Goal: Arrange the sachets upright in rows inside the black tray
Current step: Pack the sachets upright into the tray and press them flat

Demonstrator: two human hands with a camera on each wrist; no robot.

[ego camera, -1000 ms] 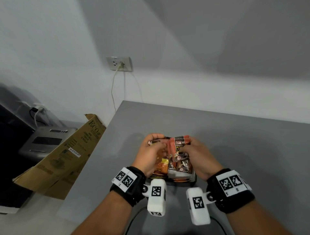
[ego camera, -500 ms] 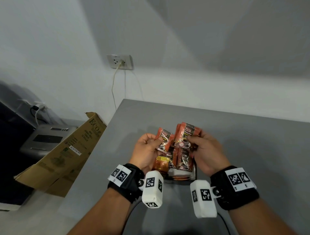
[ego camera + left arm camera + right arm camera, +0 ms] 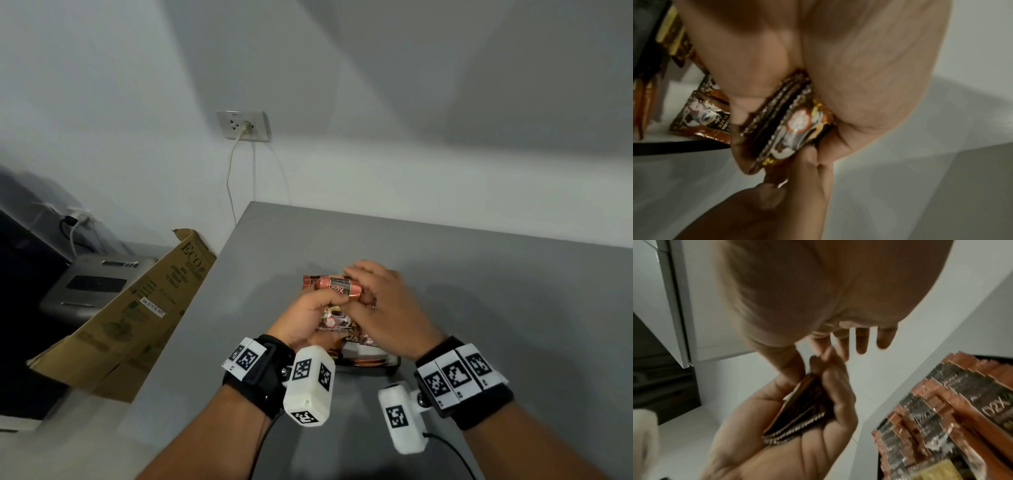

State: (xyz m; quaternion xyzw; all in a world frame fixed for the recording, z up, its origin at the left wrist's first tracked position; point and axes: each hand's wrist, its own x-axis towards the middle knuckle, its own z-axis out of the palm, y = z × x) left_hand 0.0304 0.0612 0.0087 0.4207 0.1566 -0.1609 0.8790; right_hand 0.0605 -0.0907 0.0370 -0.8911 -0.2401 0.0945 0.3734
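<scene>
My left hand point(image 3: 313, 308) grips a small stack of brown-orange coffee sachets point(image 3: 337, 317) just above the black tray point(image 3: 388, 364). In the left wrist view the stack point(image 3: 797, 123) sits edge-on between palm and curled fingers. My right hand point(image 3: 373, 301) lies over the stack's top with its fingers point(image 3: 862, 340) straight and its thumb against the stack point(image 3: 801, 415). More sachets point(image 3: 941, 410) stand packed in the tray, and a few point(image 3: 701, 116) lie by its black rim point(image 3: 674, 147). The hands hide most of the tray in the head view.
The grey table point(image 3: 496, 308) stretches right and back to the white wall. Past its left edge a cardboard box point(image 3: 137, 308) leans beside a grey device point(image 3: 92, 284). A wall socket point(image 3: 243, 125) with a cable hangs behind.
Half a second ago each hand held sachets apart above the tray. Now the hands have met: the left holds the gathered stack and the right has opened over it.
</scene>
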